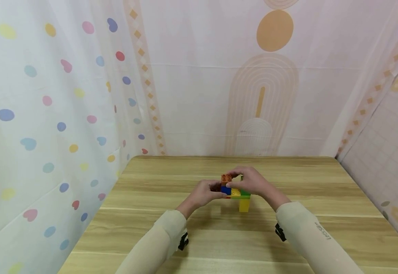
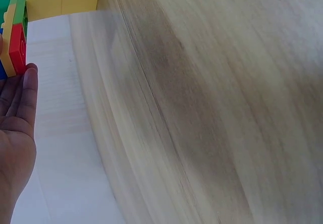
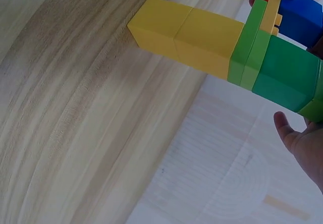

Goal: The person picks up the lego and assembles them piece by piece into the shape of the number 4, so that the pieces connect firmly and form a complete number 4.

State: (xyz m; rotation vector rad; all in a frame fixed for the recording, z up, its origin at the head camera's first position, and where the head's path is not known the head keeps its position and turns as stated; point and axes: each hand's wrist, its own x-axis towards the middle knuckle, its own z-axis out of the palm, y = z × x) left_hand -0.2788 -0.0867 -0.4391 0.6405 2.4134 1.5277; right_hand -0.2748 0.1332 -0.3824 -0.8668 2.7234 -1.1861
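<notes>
A toy brick structure stands on the table on a leg of stacked yellow bricks. Green and yellow plates lie across the leg, with a red brick beneath their left end. On top sit a blue brick and a dark green brick. My left hand grips the left end, its thumb on the blue brick and fingertips by the red one. Over the blue brick, my right hand pinches an orange-brown brick between thumb and fingers.
The wooden table carries the structure near its middle. A patterned curtain hangs behind the far edge, and a dotted one hangs along the left side. Black straps show at both cuffs.
</notes>
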